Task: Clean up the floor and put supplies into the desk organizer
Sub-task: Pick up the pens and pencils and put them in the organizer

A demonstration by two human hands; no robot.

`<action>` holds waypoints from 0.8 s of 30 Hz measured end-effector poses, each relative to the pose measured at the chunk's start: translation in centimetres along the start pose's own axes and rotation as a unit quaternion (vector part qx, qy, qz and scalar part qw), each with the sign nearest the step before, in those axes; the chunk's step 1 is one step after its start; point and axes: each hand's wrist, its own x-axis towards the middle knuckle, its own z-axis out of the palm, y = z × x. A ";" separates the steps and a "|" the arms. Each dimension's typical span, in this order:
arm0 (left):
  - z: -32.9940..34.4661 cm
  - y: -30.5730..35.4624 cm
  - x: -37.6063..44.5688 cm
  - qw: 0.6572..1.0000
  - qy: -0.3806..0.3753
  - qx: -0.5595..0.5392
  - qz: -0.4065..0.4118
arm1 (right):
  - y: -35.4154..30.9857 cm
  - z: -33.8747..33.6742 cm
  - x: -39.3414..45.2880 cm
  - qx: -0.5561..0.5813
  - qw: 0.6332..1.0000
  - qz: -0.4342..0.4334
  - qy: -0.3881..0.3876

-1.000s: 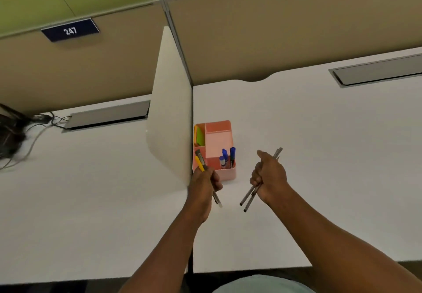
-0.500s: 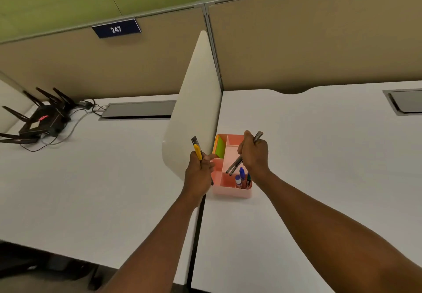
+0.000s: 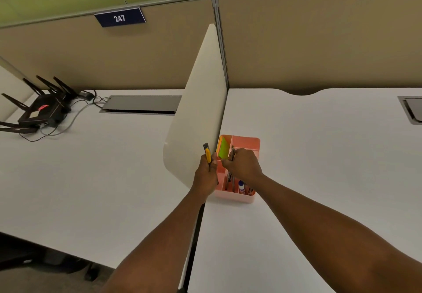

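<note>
A pink desk organizer (image 3: 249, 142) stands on the white desk, right beside the cream divider panel. Green sticky notes (image 3: 223, 150) sit in its left back compartment, and a blue-capped marker (image 3: 241, 186) with other pens stands in the front one. My right hand (image 3: 244, 166) hovers over the organizer and grips grey pens (image 3: 230, 178) that point down into the front left compartment. My left hand (image 3: 206, 173) is just left of the organizer, in front of the divider, and holds a yellow utility knife (image 3: 207, 154) upright.
The cream divider panel (image 3: 198, 110) rises between two white desks. A black router with antennas (image 3: 43, 110) and cables sits at the far left. Grey cable trays (image 3: 141, 104) are set into the desks near the tan partition wall. The desk's front edge runs below my forearms.
My right hand has moved left over the organizer and tipped the grey pens downward into a front compartment. My left hand has stayed beside the organizer with the knife.
</note>
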 end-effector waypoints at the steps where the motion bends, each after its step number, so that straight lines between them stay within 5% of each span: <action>1: 0.1 -0.2 0.2 1.000 -0.005 0.007 0.001 | 0.0 0.0 0.2 -0.022 0.999 0.001 -0.027; 6: 0.0 0.0 1.3 0.999 -0.013 0.007 -0.030 | 0.3 0.0 0.4 -0.132 0.984 -0.001 -0.117; 11: 0.3 -0.6 1.3 0.994 -0.067 0.058 -0.071 | 0.4 0.2 0.6 -0.157 0.982 -0.007 -0.102; 24: 0.4 -0.1 1.5 0.999 -0.007 0.051 -0.016 | 0.9 -1.3 0.8 -0.049 0.997 -0.017 -0.050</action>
